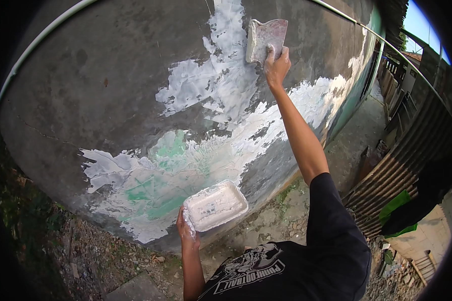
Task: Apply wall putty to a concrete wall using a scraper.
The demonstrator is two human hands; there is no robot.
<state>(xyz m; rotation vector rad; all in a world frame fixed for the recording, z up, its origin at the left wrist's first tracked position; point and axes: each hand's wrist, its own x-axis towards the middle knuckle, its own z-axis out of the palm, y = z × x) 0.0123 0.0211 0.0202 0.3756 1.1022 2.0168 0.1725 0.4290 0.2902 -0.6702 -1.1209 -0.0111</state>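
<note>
My right hand (277,66) is closed on the lower end of a wide putty scraper (271,37) smeared with white paste. The scraper is up against the grey wall (110,75), right of a tall white patch of putty (227,50). Lower down, my left hand (187,226) grips the left side of a shallow rectangular tray (215,205). White paste coats the tray's inside and rim, and also my left fingers, which are partly hidden by the tray. Behind the tray, a broad band of putty (196,160) with pale green areas crosses the wall.
A white pipe (40,35) runs along the wall's top edge. To the right, a narrow path (354,130) passes between the wall and a corrugated metal sheet (397,170). Rubble and stones (100,256) cover the ground below. A green leaf (394,210) shows at the lower right.
</note>
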